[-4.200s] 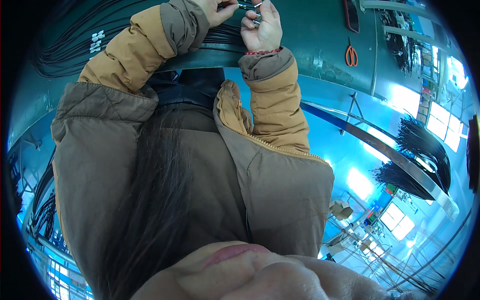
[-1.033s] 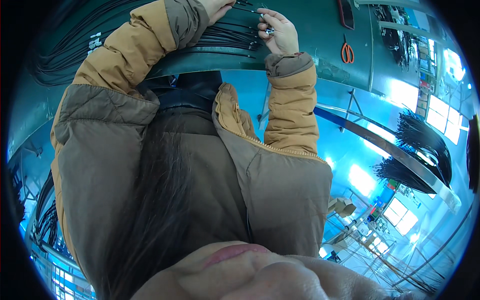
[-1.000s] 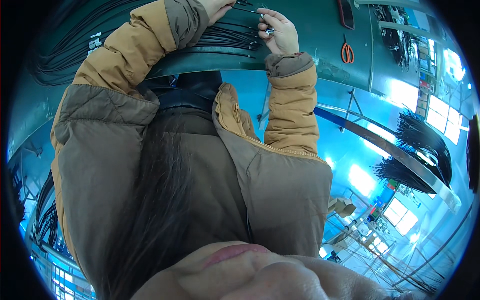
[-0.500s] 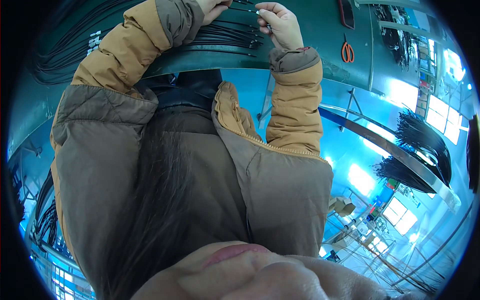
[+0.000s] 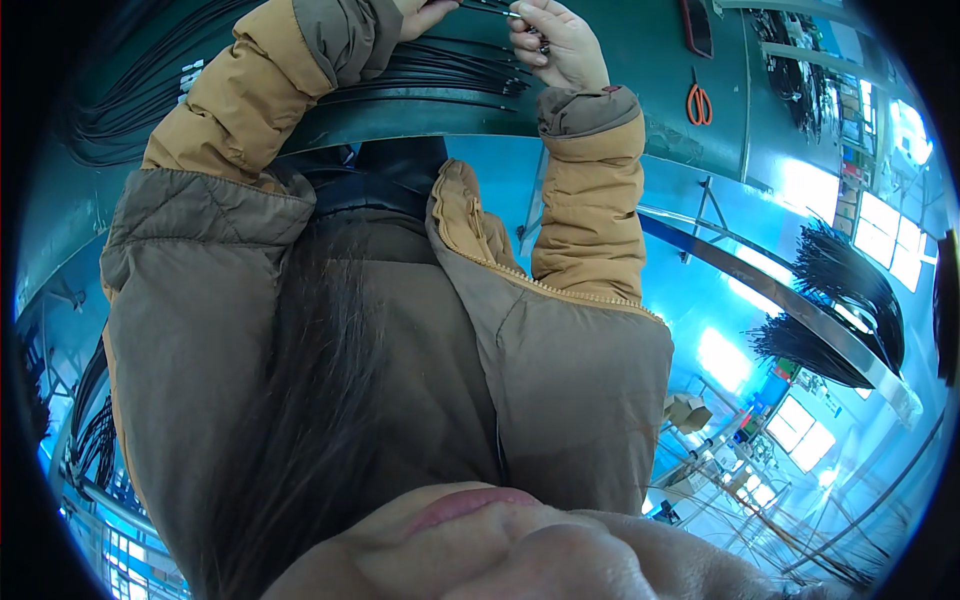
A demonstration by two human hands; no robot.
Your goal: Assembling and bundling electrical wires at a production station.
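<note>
At the top edge of the view, a thin black cable (image 5: 486, 10) stretches between my hands. My left hand (image 5: 426, 16), partly cut off by the frame, pinches the cable between thumb and fingers. The cable's end sits in the closed fingertips of my right hand (image 5: 562, 46), where a small pale tip shows. Small dark pieces (image 5: 543, 46) peek out between that hand's curled fingers; their kind is too small to tell. Just below both hands, a row of black cables (image 5: 430, 76) lies on the green tabletop (image 5: 640, 128), their ends pointing right.
Orange-handled scissors (image 5: 699, 104) and a dark phone (image 5: 697, 28) lie to the right on the table. White tags (image 5: 189, 78) wrap the cables at the left. Further right, thick black cable bundles (image 5: 850, 275) hang over a metal rail (image 5: 770, 285).
My right hand has turned a little and its fingers have curled in more around the cable end. My left hand has shifted slightly up and keeps its pinch.
</note>
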